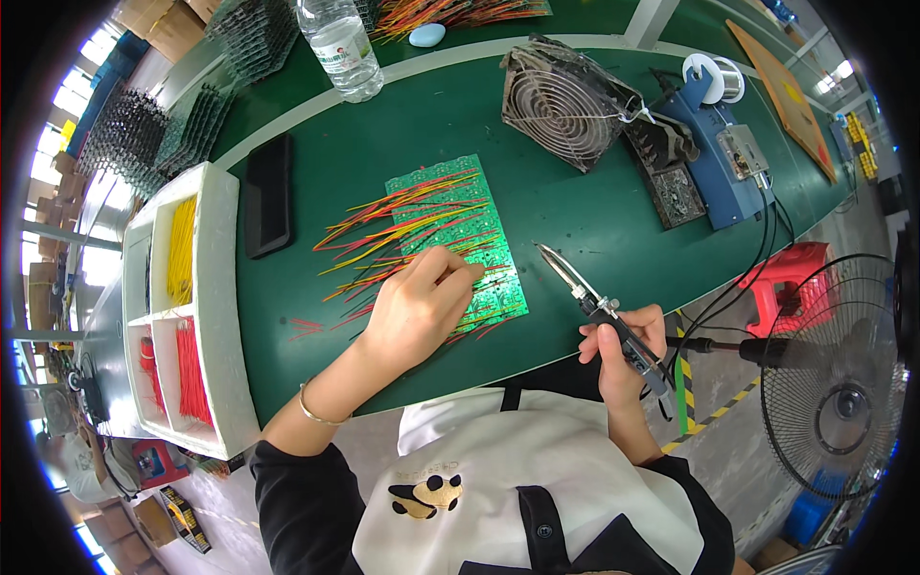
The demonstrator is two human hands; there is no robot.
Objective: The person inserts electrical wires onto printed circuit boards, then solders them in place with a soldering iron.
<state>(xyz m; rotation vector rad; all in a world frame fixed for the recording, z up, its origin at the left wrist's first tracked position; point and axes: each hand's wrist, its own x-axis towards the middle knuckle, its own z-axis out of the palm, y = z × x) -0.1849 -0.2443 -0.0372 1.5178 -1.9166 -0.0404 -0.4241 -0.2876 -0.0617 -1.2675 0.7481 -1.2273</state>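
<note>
A green circuit board panel (486, 225) lies on the green bench with many red and yellow wires (383, 238) fanning out from it to the left. My left hand (422, 295) rests over the board's lower part, thumb and fingers pinched together at its surface; whatever they pinch is hidden. To the right of the board, my right hand (623, 347) grips a soldering iron (613, 318) with a thin metal feed tube alongside its tip. The tip points up and left, apart from the board. A few short red wires (305, 328) lie loose left of my left hand.
At left, a white foam tray (218, 316) holds yellow and red wires beside a black phone (269, 196). A water bottle (343, 53), a square fan (565, 103) and a blue solder feeder (714, 158) stand farther back. A floor fan (843, 383) stands right; cables hang near it.
</note>
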